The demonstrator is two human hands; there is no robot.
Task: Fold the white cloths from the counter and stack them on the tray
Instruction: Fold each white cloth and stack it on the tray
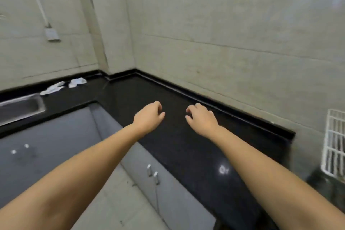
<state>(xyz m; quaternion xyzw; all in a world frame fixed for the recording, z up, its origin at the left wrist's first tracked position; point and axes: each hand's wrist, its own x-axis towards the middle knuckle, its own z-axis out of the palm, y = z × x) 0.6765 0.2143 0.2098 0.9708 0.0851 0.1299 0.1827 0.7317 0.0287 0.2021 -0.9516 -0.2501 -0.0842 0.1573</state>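
White cloths: I see two crumpled white fabric cloths (63,85) on the black polished stone counter (179,147), at its far left part, near the wall and just behind the steel sink (20,109). They lie loose and unfolded, one beside the other.
Left hand: my left hand (149,117) hovers over the counter with fingers loosely curled; it holds nothing.
Right hand: my right hand (200,118) is near it, also with loosely curled fingers and nothing in it. I cannot tell if the fingertips touch the counter.
Distance to the cloths: both hands are well apart from the cloths, which are far to the left.
Tray: I do not see a tray for sure. At the right edge there is a white wire rack (335,144), cut by the frame; I cannot say if this is the tray.
Done: I judge nothing, because no folded cloth or stack is visible.
Left to do: I think the whole task remains: reach the cloths, fold each one, and stack them on the tray.
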